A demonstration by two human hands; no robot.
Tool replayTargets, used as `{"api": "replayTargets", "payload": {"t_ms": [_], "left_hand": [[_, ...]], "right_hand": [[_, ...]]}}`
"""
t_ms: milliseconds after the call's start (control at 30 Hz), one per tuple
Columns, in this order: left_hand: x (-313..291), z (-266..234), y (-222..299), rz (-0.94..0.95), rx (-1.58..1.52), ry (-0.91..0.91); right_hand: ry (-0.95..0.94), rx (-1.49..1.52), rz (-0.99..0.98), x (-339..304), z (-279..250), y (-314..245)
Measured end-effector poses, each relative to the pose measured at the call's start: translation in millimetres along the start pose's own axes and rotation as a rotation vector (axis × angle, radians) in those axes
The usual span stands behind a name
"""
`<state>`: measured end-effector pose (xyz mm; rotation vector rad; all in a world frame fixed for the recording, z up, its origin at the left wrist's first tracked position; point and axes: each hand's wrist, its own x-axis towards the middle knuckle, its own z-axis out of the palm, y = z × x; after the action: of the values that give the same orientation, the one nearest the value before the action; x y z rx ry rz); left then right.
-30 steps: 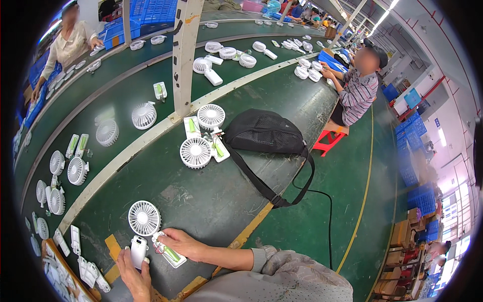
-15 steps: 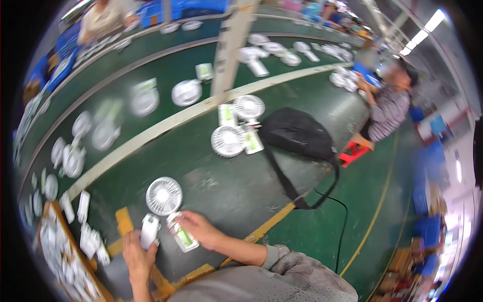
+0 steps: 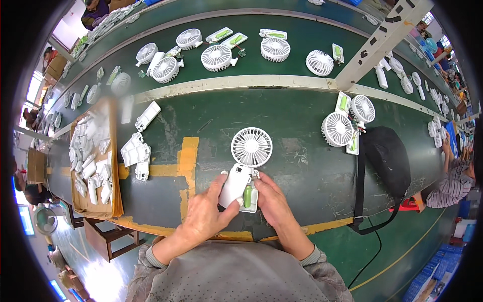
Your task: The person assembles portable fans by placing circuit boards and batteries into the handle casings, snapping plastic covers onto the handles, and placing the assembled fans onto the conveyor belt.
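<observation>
In front of me lies a small white fan [image 3: 251,147], its round grille facing up. The open half of its handle [image 3: 254,206] holds a green battery [image 3: 247,195] and points toward me. My left hand [image 3: 204,214] grips a white handle cover [image 3: 233,187] between fingers and thumb. It is tilted over the left part of the open handle, so the battery shows only partly. My right hand [image 3: 274,199] has its fingers closed on the handle's right side, near the joint below the fan head.
Left stands a cardboard box [image 3: 118,176] of white shell pieces, with several loose covers [image 3: 136,152] beside it. Two fans [image 3: 337,129] with opened handles and a black bag [image 3: 387,161] lie right. Beyond a metal rail [image 3: 241,84], more fans [image 3: 217,58] sit on a green belt.
The view has swung, so the work now sits nearer the picture's middle. My left hand has brought the cover from beside the fan to over its open handle.
</observation>
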<state>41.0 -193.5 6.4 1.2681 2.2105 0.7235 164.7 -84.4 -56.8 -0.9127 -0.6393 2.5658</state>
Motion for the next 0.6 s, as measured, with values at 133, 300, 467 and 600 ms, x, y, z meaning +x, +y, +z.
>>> {"api": "replayTargets", "payload": {"t_ms": [133, 300, 467, 600], "left_hand": [[-2, 5, -2, -0.025, -0.010, -0.037], [8, 1, -5, -0.118, -0.314, 0.029], [1, 15, -5, 0.089, -0.265, 0.117], [-3, 19, 2, 0.349, -0.051, 0.096]], "right_hand": [[-0.019, 0.024, 0.011, -2, 0, -2], [-0.013, -0.053, -0.017, -1, -1, -1], [0.002, -0.084, -0.041, 2, -1, 4], [-0.006, -0.082, -0.104, 1, -5, 10]]}}
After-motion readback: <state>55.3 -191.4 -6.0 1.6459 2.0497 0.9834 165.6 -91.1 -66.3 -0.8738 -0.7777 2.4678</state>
